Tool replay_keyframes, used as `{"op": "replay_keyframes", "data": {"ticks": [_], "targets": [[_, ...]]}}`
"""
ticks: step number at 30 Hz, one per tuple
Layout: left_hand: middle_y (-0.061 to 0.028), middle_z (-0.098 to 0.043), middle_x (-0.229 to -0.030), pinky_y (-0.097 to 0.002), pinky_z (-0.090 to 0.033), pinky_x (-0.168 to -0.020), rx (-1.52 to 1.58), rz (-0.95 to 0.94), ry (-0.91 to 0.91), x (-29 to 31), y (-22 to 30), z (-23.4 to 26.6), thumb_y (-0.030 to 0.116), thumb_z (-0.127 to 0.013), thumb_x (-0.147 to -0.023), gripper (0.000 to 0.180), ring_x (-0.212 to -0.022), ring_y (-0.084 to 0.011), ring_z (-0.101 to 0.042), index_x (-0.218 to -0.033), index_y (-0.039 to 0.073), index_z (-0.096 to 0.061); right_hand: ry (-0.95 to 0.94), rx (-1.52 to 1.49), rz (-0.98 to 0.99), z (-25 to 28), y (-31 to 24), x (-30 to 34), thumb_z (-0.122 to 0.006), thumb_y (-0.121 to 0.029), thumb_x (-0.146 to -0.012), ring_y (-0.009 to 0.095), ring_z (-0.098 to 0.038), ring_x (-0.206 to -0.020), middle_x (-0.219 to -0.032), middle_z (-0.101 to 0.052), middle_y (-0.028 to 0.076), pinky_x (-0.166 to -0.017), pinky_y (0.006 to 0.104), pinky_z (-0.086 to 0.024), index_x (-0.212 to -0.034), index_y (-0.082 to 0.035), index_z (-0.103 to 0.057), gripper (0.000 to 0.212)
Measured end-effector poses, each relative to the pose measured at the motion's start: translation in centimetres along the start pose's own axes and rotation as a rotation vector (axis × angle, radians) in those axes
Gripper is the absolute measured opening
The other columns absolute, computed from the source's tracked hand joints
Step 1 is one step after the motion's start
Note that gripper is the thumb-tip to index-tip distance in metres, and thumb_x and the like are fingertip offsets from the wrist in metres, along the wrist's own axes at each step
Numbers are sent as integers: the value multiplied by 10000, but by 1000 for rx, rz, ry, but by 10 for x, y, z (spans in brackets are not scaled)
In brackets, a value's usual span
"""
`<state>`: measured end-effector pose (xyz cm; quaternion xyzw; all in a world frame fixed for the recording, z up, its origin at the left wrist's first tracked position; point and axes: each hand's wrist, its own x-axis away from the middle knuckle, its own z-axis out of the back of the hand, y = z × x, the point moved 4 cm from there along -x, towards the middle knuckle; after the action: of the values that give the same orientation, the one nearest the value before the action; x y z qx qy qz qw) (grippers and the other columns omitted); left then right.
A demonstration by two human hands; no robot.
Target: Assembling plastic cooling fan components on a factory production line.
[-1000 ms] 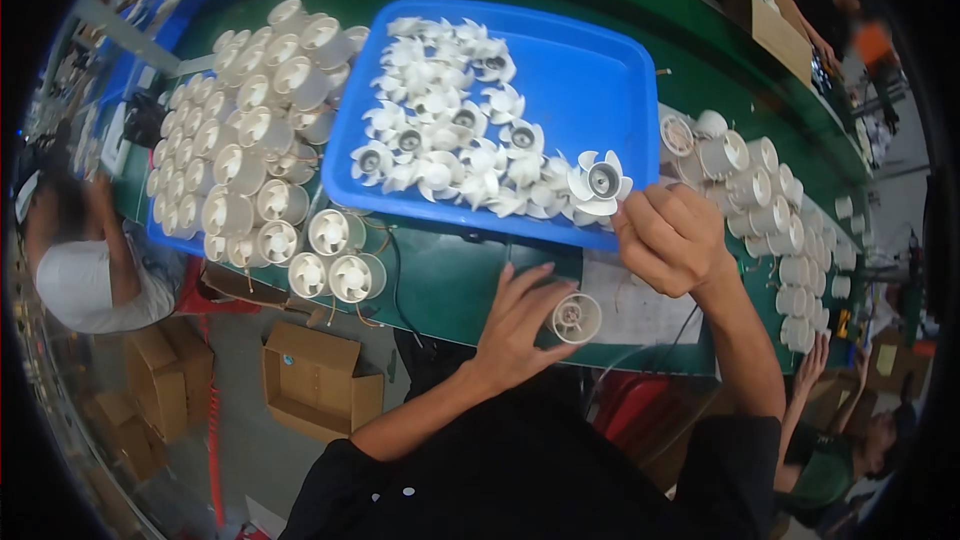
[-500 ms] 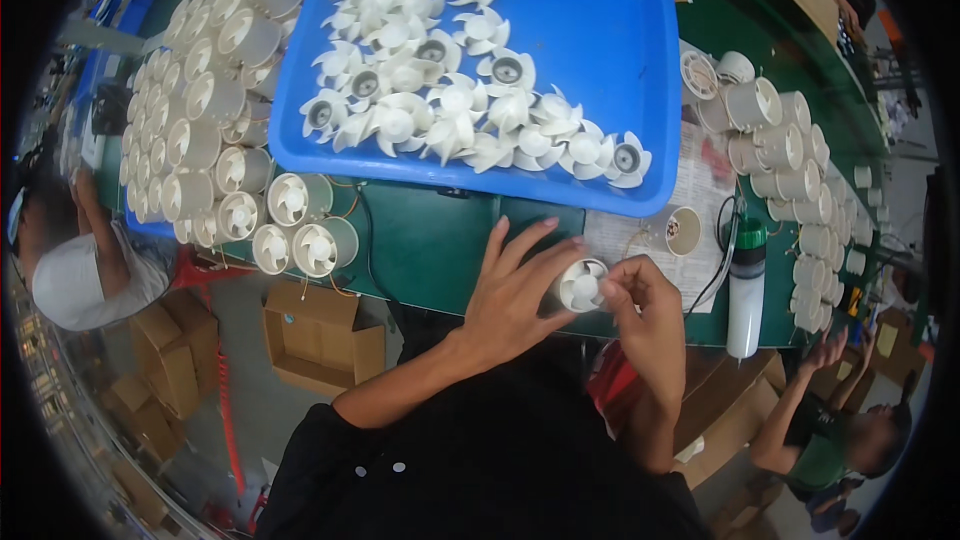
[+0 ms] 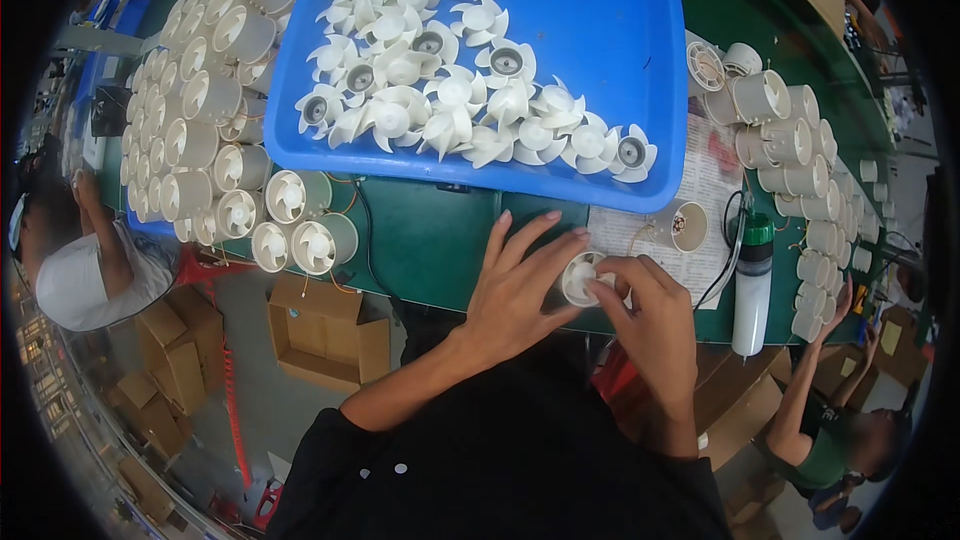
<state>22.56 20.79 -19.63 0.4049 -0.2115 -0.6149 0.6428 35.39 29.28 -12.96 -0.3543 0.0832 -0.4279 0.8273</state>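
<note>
Holding: both hands meet over a small white fan housing (image 3: 583,278) at the near edge of the green surface (image 3: 430,240).
Left hand (image 3: 515,285): fingers spread and mostly straight, thumb and fingertips pressed against the housing's left side; a loose steadying grip, not a closed fist.
Right hand (image 3: 655,315): fingers curled in, thumb and forefinger pinching the housing's right rim.
Housing position: between the two hands, just above the surface edge, in front of the printed paper sheet (image 3: 700,190); whether it rests on the surface cannot be told.
Blue tray (image 3: 620,60): behind the hands, holding a heap of loose white impellers (image 3: 450,90).
Finished housings (image 3: 200,110): stacked to the left; more stand along the right.
Open housing (image 3: 685,225): just beyond the right hand, beside a white bottle with a green cap (image 3: 752,285).
Risk: the housing sits near the surface edge, so a slip of the light left-hand grip could likely drop it to the floor.
Risk: the thin black wire (image 3: 725,270) by the right hand might snag a finger.
</note>
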Motion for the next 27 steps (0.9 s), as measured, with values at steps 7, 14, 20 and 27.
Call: {"op": "replay_keyframes", "data": {"ticks": [7, 14, 20, 27], "targets": [[-43, -623, -1337, -567, -159, -1170, 52, 5, -3, -2, 4, -2, 175, -866, -645, 753, -1357, -277, -456, -1332, 92, -569, 32, -53, 50, 13, -3, 4, -739, -100, -845, 292, -624, -650, -759, -632, 109, -540, 355, -461, -979, -53, -701, 148], [-39, -625, -1291, -573, -204, -1159, 9, 14, 19, -1, 2, -1, 147, -869, -643, 743, -1324, -271, -480, -1314, 92, -553, 43, -62, 131, 27, -29, 4, -650, -60, -903, 296, -486, -469, -540, -478, 132, -463, 383, -357, -588, 17, -524, 348], [-41, -612, -1322, -575, -214, -1157, 95, 35, 49, -6, -2, -4, 142, -873, -633, 716, -1333, -273, -478, -1283, 119, -572, 246, -267, -51, 25, 13, 11, -621, -64, -940, 165, -375, -463, -536, -425, 79, -466, 332, -272, -615, 31, -487, 363], [-135, -534, -1358, -611, -273, -1100, 53, -198, 183, 14, -2, -8, 251, -793, -726, 504, -1310, -355, -473, -1202, 168, -649, 262, -145, -118, -20, 54, 18, -567, -135, -992, 150, -370, -521, -548, -464, 122, -483, 364, -300, -679, 58, -530, 369]]}}
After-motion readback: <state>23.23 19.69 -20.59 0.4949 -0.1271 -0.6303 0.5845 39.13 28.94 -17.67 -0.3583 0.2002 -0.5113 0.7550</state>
